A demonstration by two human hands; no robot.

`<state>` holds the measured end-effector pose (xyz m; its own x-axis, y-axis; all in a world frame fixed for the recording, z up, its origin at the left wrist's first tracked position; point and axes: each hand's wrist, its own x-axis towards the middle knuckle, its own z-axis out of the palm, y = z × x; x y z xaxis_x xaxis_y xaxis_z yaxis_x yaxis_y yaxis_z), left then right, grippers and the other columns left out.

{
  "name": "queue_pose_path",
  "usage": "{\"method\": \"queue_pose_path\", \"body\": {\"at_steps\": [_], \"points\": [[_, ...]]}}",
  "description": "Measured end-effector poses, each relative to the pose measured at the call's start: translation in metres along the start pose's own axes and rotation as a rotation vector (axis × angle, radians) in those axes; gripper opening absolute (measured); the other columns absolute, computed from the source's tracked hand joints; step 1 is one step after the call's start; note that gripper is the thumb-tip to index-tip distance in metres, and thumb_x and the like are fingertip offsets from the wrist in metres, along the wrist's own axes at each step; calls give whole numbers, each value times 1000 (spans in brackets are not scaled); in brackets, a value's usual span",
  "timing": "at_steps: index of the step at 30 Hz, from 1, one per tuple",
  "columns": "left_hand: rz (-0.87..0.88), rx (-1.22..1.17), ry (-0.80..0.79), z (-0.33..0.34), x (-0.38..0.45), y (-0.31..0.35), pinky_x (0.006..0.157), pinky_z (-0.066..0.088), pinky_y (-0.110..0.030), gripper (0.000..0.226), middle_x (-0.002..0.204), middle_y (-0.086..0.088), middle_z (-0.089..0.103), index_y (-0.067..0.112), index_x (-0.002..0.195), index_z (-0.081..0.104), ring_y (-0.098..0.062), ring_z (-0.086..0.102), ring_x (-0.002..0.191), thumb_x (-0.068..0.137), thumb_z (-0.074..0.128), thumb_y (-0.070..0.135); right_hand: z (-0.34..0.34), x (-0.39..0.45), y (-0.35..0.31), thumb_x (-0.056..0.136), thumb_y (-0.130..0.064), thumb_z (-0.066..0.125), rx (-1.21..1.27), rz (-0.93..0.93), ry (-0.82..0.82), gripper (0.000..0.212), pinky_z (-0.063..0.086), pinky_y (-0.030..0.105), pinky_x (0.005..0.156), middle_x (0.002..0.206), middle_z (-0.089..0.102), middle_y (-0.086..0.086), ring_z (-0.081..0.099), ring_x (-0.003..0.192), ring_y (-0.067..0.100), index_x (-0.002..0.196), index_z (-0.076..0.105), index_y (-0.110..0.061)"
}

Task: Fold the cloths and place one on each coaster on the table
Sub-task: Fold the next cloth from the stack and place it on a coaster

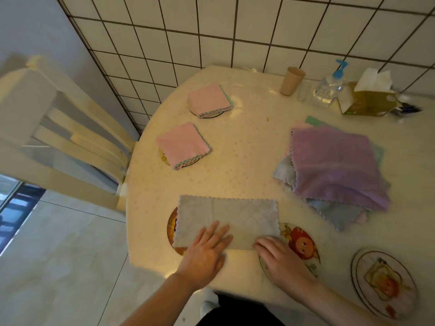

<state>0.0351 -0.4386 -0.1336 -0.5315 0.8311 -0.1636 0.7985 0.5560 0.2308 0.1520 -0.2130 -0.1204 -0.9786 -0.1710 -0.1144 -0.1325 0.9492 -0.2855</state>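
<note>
The left hand [207,250] lies flat, fingers straight, pressing the grey cloth [227,221]. The right hand [280,257], fingers loosely bent, touches the cloth's near right corner. The cloth stretches between two coasters, one under each hand.

Bare forearms, no sleeves, black trousers [240,311], white shoe [208,304]

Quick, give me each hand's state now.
Left hand: open, flat on the grey cloth.
Right hand: open, fingers pressing the cloth's near edge.
</note>
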Motion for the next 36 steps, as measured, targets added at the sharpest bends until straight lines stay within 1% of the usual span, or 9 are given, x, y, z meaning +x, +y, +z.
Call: {"method": "queue_pose_path", "body": {"at_steps": [4,9,14,16,18,21,25,30,36], "points": [[-112,59,-58,6,-20,-14,116,20,-47,55,156,3,27,32,147,29,-27,24,143,95,33,46,2,-5,2,50,2,82,-107,27,-61,82,47,28,93,131,52,0,44,124,18,127,55,-13],[-309,-16,-46,11,-60,-35,119,-1,-38,62,160,7,-2,31,152,3,-18,-13,146,96,13,54,0,12,-10,47,-4,86,-229,74,-54,66,55,36,83,112,61,4,59,105,24,109,63,-10],[-438,-3,-112,4,-79,-24,114,-12,-34,76,153,6,-26,27,149,-16,-22,-25,141,82,-9,62,3,23,-14,39,-4,86,-325,120,-132,66,52,40,68,100,56,10,53,88,30,97,55,-8],[-474,-13,-129,1,-75,-20,113,-11,-37,82,154,5,-20,25,149,-10,-25,-22,142,79,-17,67,0,30,-17,42,-4,85,-337,132,-122,58,52,40,58,93,56,12,52,81,31,91,55,-8],[-521,43,-115,-4,-66,-11,115,3,-43,87,157,-4,5,16,150,14,-31,-1,144,85,-19,62,-7,36,-21,47,-4,83,-346,131,-110,43,50,40,47,82,59,14,55,71,33,82,59,-6],[-509,100,-10,-9,-46,13,114,25,-46,63,146,-11,44,7,137,49,-35,37,135,93,22,43,-16,41,-21,46,-8,84,-384,72,-149,39,46,38,43,77,60,15,57,67,33,78,62,-6],[-253,55,-104,0,-17,55,111,35,-43,56,148,0,43,21,143,42,-26,39,137,91,37,42,-20,34,-7,68,-9,71,-345,-42,-172,29,51,38,59,96,60,11,57,87,31,95,58,-10],[-400,56,-182,8,-2,73,100,45,-45,57,143,0,50,21,137,49,-27,47,131,86,41,45,-23,19,18,61,-12,74,-274,-147,-152,47,52,35,70,104,58,7,57,93,26,105,56,-14],[-433,83,-81,3,15,83,95,49,-47,47,131,-4,59,20,126,53,-36,55,119,89,42,46,-36,20,36,65,-10,64,-183,-285,-68,32,51,33,67,90,60,-1,59,80,20,95,55,-17]]}}
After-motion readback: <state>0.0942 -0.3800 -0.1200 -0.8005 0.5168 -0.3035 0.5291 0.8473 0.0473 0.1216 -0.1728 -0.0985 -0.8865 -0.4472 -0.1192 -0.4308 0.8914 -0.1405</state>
